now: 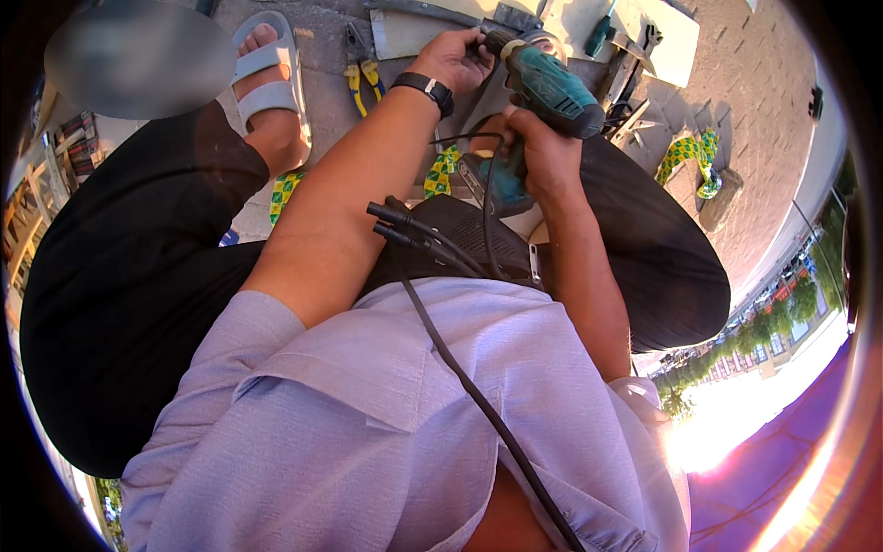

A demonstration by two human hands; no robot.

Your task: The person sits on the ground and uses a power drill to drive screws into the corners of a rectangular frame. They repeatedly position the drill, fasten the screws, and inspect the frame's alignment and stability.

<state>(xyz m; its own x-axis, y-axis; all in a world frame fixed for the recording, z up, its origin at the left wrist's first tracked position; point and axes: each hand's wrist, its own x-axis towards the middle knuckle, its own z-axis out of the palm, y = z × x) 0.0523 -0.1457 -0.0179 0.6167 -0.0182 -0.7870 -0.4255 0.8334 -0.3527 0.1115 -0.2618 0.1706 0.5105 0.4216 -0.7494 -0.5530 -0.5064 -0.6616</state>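
My right hand (552,156) is wrapped round the handle of a teal and black cordless drill (550,90), whose chuck points up and to the left. My left hand (452,63), with a black watch on its wrist, is closed at the chuck's front end, its fingers curled and pinched. Whatever lies between those fingertips is too small to make out. Left of that hand, pliers (364,75) with yellow and blue handles lie on the paving.
A pale board (671,51) lies beyond the drill, with a teal-handled screwdriver (601,35) on it. Green and yellow patterned cloth (690,152) lies at the right beside a stone (722,201). Black cables (441,345) hang across my front. My sandalled foot (267,78) is at the left.
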